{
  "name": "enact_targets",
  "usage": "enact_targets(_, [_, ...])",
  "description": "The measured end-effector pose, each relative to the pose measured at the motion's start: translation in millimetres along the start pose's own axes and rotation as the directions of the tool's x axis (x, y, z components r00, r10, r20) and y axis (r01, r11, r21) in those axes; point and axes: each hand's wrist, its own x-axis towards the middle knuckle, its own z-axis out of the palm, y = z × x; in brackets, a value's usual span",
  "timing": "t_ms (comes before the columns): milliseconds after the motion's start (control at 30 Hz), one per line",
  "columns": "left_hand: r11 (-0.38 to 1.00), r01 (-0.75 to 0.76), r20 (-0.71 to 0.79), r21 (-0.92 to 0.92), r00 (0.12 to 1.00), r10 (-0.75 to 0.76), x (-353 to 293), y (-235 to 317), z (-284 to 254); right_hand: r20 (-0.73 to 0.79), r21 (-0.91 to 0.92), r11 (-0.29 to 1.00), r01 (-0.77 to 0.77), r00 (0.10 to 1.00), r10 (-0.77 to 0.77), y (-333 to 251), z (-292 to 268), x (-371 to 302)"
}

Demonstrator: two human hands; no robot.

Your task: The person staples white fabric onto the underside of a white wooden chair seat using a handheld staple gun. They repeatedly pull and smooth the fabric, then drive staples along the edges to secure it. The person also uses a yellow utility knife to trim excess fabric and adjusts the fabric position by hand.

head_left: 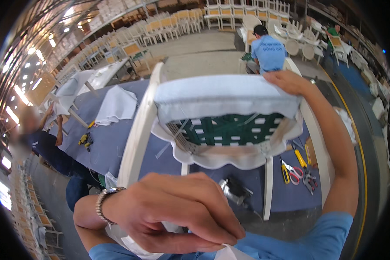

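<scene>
A white wooden chair [136, 138] is tipped up on the table in front of me. Pale fabric [225, 89] covers its seat edge, and green webbing [229, 130] shows on the underside, with loose threads near the edge. My right hand [286, 82] grips the far right corner of the covered seat, its fingers over the edge. Close to the camera, my left hand [177, 212] has its fingers pinched together, a metal watch band on its wrist. From below its fingertips emerges the tip of a white cloth [232, 253]; most of this cloth is out of sight.
The table has a blue-grey cover [106, 145]. Right of the chair lie red-handled scissors [295, 174], a yellow cutter [300, 157] and pliers [309, 181]. A dark metal tool [235, 190] sits beneath. At left are a yellow drill [86, 141] and a co-worker [52, 145].
</scene>
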Motion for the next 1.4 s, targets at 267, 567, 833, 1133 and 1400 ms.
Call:
enact_targets(267, [0.847,0.159,0.052,0.507,0.975,-0.214,-19,25,-7,-0.197,0.214,0.973,0.083,0.980,-0.040,9,-17,10])
enact_targets(567, [0.256,0.591,-0.429,0.765,0.764,-0.482,-134,-1,-66,0.119,0.019,1.000,-0.005,0.993,0.003,-33,6,22])
enact_targets(833, [0.349,0.636,-0.462,0.688,0.755,-0.465,-132,-12,-68,-0.008,-0.121,0.979,0.163,0.986,-0.165,-134,60,96])
enact_targets(1133, [0.315,0.665,-0.475,0.678,0.722,-0.503,-133,-10,-68,-0.537,0.656,0.594,0.466,0.841,-0.065,-189,252,-75])
enact_targets(1400, [0.323,0.746,-0.566,0.582,0.657,-0.498,-130,-11,-66,-0.028,0.288,0.920,-0.265,0.958,0.285,-136,500,-222])
